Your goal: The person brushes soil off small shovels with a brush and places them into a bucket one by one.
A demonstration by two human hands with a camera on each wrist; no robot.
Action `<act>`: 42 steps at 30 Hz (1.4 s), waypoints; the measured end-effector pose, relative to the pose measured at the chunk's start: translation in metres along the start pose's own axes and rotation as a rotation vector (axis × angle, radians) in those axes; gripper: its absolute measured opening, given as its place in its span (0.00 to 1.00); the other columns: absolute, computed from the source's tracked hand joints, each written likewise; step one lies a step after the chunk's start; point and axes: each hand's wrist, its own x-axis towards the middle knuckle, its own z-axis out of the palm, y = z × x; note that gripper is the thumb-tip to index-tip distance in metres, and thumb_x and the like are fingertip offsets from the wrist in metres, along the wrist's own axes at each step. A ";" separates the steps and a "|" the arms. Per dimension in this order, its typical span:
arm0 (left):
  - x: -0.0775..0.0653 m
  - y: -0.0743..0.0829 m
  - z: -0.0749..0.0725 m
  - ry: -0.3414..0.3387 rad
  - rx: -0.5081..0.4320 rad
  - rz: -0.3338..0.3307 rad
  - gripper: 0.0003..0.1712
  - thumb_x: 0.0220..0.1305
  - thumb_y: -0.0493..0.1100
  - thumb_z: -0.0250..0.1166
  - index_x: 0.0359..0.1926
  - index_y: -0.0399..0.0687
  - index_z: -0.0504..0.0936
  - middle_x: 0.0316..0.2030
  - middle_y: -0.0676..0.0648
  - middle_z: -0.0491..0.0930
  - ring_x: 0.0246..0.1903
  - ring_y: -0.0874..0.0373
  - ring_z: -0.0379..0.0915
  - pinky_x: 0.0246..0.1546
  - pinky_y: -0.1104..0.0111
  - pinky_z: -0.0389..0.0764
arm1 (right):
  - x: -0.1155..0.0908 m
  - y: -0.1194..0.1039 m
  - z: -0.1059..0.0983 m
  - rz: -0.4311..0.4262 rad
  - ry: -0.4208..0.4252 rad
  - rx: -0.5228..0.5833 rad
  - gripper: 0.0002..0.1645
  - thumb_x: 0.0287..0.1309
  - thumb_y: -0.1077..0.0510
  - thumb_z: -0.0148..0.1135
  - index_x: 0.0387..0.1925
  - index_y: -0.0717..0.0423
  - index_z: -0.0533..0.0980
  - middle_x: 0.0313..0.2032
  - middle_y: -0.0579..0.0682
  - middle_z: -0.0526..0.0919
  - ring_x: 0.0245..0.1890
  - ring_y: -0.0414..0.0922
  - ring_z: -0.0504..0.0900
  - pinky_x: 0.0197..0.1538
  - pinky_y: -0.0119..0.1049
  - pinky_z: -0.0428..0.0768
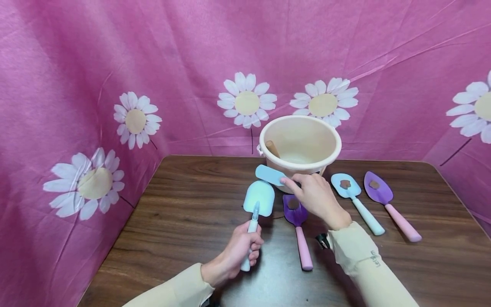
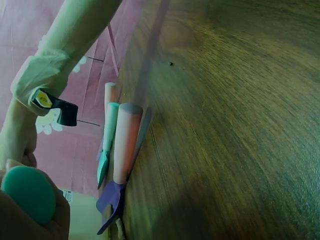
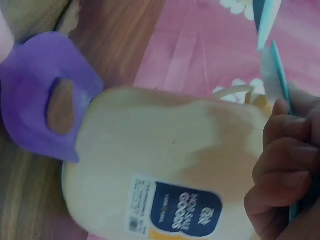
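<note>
My left hand (image 1: 238, 250) grips the handle of a light-blue toy shovel (image 1: 258, 194), its blade pointing away from me. In the left wrist view the round handle end (image 2: 29, 194) sticks out of the fist. My right hand (image 1: 315, 195) pinches a thin, flat light-blue piece with a rounded end (image 1: 270, 174) between thumb and fingers; its other end is hidden by the hand. The piece is just above the shovel's blade, in front of a cream bucket (image 1: 336, 149). Below the right hand lies a purple shovel (image 1: 294, 216) with a pink handle.
Another light-blue shovel (image 1: 361, 209) and a second purple shovel (image 1: 387, 204) lie on the right of the wooden table (image 1: 172, 213). Brown patches show in their blades. Inside the bucket leans a brown rod (image 1: 272, 148). A pink cloth (image 1: 192, 51) with daisies hangs behind.
</note>
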 end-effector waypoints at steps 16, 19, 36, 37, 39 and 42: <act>0.004 0.000 0.003 0.047 0.075 0.042 0.09 0.51 0.34 0.58 0.33 0.48 0.68 0.15 0.54 0.61 0.11 0.63 0.56 0.11 0.76 0.62 | -0.015 -0.057 -0.001 -0.213 -0.154 -0.072 0.27 0.59 0.39 0.61 0.12 0.43 0.64 0.12 0.35 0.53 0.14 0.35 0.56 0.16 0.27 0.55; 0.004 -0.001 0.003 0.042 0.077 0.043 0.09 0.51 0.33 0.58 0.33 0.47 0.68 0.15 0.54 0.61 0.11 0.63 0.56 0.11 0.76 0.62 | -0.013 -0.058 -0.002 -0.176 -0.146 -0.078 0.27 0.59 0.39 0.60 0.12 0.43 0.64 0.11 0.36 0.54 0.14 0.36 0.57 0.17 0.28 0.56; 0.002 -0.003 0.001 0.031 0.082 0.019 0.09 0.53 0.32 0.57 0.33 0.45 0.67 0.15 0.55 0.61 0.10 0.65 0.56 0.11 0.76 0.62 | 0.000 -0.025 -0.006 0.122 -0.053 -0.061 0.30 0.66 0.38 0.52 0.12 0.47 0.65 0.12 0.42 0.60 0.14 0.44 0.66 0.18 0.35 0.62; 0.003 -0.003 0.000 0.032 0.073 0.019 0.09 0.52 0.32 0.57 0.33 0.46 0.67 0.15 0.55 0.61 0.10 0.65 0.56 0.10 0.76 0.62 | 0.000 -0.023 -0.007 0.128 -0.042 -0.069 0.30 0.66 0.38 0.52 0.12 0.47 0.66 0.12 0.43 0.61 0.14 0.45 0.67 0.18 0.35 0.62; 0.003 -0.002 -0.002 0.032 0.046 0.017 0.09 0.52 0.32 0.57 0.31 0.48 0.67 0.15 0.55 0.60 0.10 0.65 0.55 0.10 0.76 0.61 | -0.001 -0.020 -0.007 0.127 -0.023 -0.070 0.29 0.66 0.38 0.52 0.13 0.47 0.66 0.12 0.43 0.60 0.14 0.45 0.67 0.18 0.35 0.62; 0.005 0.002 -0.005 0.023 -0.013 0.008 0.09 0.52 0.33 0.56 0.30 0.50 0.66 0.15 0.55 0.59 0.10 0.65 0.55 0.11 0.76 0.61 | -0.003 -0.018 -0.008 0.079 -0.009 -0.035 0.28 0.65 0.39 0.53 0.13 0.47 0.66 0.11 0.41 0.59 0.14 0.42 0.64 0.20 0.33 0.62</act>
